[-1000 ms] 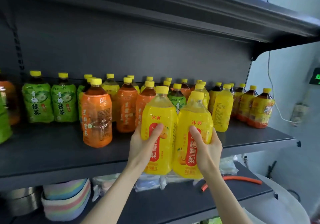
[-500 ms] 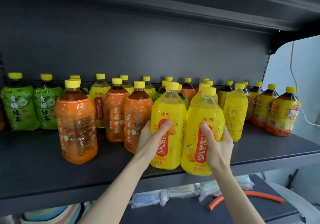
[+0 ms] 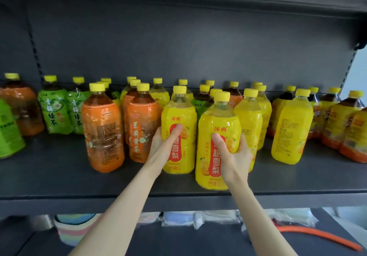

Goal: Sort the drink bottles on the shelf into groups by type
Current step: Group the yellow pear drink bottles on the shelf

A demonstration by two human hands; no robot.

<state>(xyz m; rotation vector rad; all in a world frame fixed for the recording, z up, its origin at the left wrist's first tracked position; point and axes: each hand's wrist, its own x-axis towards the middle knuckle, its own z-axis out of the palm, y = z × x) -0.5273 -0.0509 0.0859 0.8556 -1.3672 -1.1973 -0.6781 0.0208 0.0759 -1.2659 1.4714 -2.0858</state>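
1. Left hand (image 3: 163, 146) grips one yellow bottle (image 3: 178, 113), right hand (image 3: 233, 156) grips a second yellow bottle (image 3: 218, 120), both near the shelf (image 3: 59, 176) front.
2. Set both beside the yellow group (image 3: 248, 117) at right, bases flat.

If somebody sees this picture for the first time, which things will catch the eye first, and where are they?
At the front middle of the dark shelf, the left hand grips the left yellow bottle and the right hand grips the right yellow bottle. Beside them on the left stand orange bottles, and farther left green bottles.
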